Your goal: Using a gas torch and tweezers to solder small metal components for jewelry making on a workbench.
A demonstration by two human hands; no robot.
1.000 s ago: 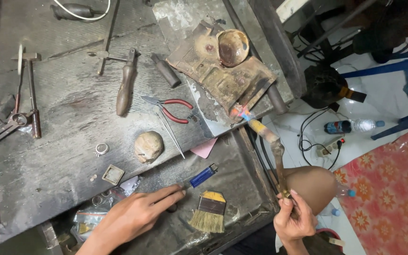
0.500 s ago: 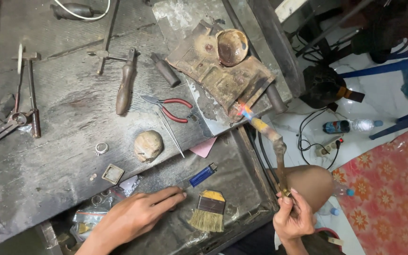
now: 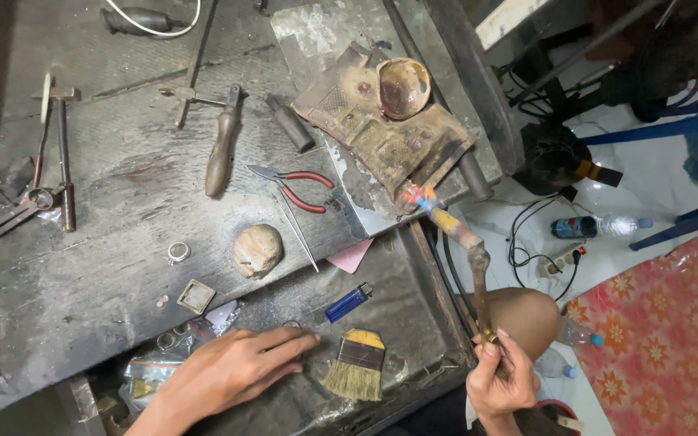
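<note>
Presently, a lit torch (image 3: 466, 242) is gripped at its base by the right hand (image 3: 501, 378), fingers closed round the handle. Its long axis runs up and leftward from the fingers, the flame tip being directed at a scorched metal plate (image 3: 381, 121). The left hand (image 3: 228, 373) is laid flat, fingers extended and holding nothing, just beside a brush (image 3: 357, 365) and a blue lighter (image 3: 347, 303).

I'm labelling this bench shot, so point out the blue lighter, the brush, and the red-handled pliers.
blue lighter (image 3: 347, 303), head view, middle of its body
brush (image 3: 356, 367), head view, dark band above the bristles
red-handled pliers (image 3: 304, 192), head view, between the red handles near the pivot
</note>
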